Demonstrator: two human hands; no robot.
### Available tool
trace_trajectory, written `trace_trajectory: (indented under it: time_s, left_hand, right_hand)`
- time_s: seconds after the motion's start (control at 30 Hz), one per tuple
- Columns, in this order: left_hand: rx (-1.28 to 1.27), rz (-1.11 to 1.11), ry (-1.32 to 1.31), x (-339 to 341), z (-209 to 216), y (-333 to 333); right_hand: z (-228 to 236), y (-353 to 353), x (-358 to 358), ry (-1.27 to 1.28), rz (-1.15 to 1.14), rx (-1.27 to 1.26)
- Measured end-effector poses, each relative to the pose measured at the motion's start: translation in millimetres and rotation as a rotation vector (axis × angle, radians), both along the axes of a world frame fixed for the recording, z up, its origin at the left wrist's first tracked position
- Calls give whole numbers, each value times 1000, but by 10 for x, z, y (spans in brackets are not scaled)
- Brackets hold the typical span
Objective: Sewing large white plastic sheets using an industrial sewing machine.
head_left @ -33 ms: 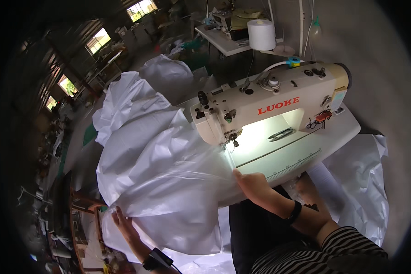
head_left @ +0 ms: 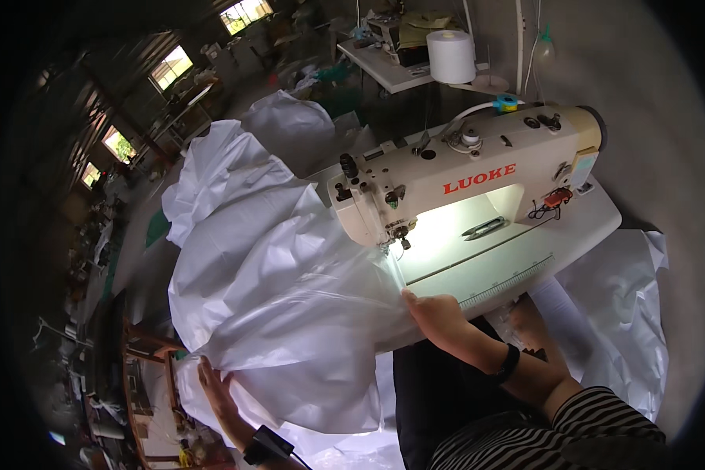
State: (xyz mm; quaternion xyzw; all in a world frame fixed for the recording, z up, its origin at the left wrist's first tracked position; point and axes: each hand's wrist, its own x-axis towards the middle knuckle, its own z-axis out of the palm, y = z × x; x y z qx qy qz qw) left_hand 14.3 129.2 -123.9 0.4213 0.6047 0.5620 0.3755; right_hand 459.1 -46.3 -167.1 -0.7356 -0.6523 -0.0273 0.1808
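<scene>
A large white plastic sheet [head_left: 243,258] lies crumpled over the left end of the sewing machine [head_left: 478,180] and hangs down in folds. My right hand [head_left: 435,313] is at the front edge of the lit machine bed, fingers closed on the sheet's edge just in front of the needle area. Down at the lower left, my left hand [head_left: 219,392] grips the sheet by a gathered fold; part of its fingers is hidden by the material. The sheet is stretched between both hands, and its edge reaches under the presser foot, where glare blurs detail.
Tweezers or thread snips [head_left: 486,228] rest on the machine bed. A white thread cone [head_left: 450,57] stands behind the machine, beside another table [head_left: 392,70]. More white sheeting [head_left: 619,313] hangs at the right. A wooden frame [head_left: 145,345] stands close to my left hand.
</scene>
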Motion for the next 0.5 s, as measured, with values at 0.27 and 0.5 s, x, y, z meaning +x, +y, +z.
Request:
trace_trajectory:
  time_s: [0.27, 0.5]
  left_hand:
    - [502, -295, 758, 1727, 936, -1514]
    - [399, -1034, 1275, 2832, 3, -1252]
  right_hand:
    - [-27, -143, -8, 117, 36, -4]
    - [-103, -159, 80, 240, 55, 125]
